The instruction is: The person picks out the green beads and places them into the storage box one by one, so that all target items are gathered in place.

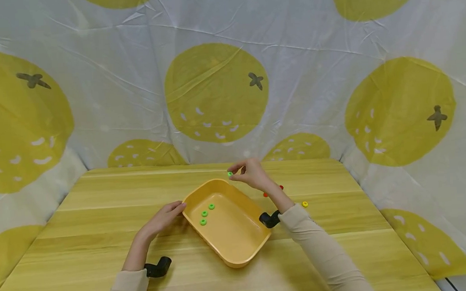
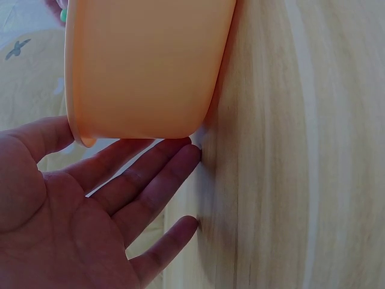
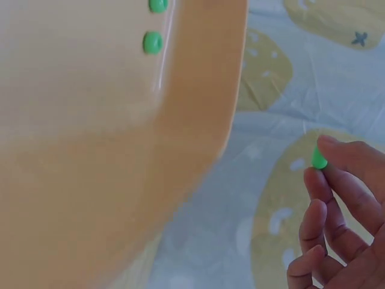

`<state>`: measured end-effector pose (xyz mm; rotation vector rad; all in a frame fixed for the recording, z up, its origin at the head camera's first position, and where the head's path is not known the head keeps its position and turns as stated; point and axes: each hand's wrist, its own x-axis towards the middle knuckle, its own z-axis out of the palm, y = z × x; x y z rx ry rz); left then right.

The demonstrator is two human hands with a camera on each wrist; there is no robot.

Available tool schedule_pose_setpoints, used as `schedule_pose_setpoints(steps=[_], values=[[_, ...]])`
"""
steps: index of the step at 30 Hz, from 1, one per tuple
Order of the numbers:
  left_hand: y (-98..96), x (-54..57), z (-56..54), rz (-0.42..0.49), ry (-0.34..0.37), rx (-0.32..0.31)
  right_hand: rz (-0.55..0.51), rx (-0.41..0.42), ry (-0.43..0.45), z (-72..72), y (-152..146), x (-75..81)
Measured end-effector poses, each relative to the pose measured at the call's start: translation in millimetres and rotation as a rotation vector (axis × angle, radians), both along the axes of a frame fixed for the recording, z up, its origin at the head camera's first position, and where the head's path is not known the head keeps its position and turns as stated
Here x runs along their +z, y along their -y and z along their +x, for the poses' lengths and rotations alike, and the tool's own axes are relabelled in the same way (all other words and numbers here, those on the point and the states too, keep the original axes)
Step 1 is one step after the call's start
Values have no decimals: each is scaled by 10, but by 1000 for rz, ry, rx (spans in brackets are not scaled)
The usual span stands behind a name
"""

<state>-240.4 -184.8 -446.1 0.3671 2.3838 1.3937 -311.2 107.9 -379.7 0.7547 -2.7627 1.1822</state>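
Toward the left of the wooden table (image 1: 83,223), the left hand (image 1: 163,217) steadies a yellow-orange tub (image 1: 233,233) by its corner: the thumb lies at the rim, the next fingers are against the outer wall, and the little finger stands apart from it.

Inside the tub, three green rings (image 1: 204,214) lie on the floor near its left side, close to one another. The rest of the floor visible in the head view is bare.

Just past the far rim, apart from the tub, a fourth green ring (image 1: 230,173) is pinched between thumb and forefinger of the right hand (image 1: 253,174); its other fingers are bent and hold nothing.

Farther right, partly behind that forearm, are two small red pieces (image 1: 265,194), and beyond them a yellow ring (image 1: 305,204); all lie on the table outside the tub.

The work looks partway along: three green rings are in the tub and the fourth is not. No other green one shows on the table. Whether the red and yellow pieces count as left to do, I cannot tell.
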Motion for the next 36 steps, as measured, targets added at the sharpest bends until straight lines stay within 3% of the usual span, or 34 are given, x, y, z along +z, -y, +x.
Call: schedule_pose_setpoints(steps=[8, 19, 28, 36], values=[[2, 6, -2, 18, 2, -9, 52, 53, 6, 21, 306, -97], [26, -32, -40, 50, -10, -19, 250, 100, 5, 88, 584, -269], [20, -21, -42, 44, -4, -20, 461, 168, 35, 195, 688, -403], [29, -23, -40, 50, -16, -26, 536, 170, 50, 226, 720, -526]])
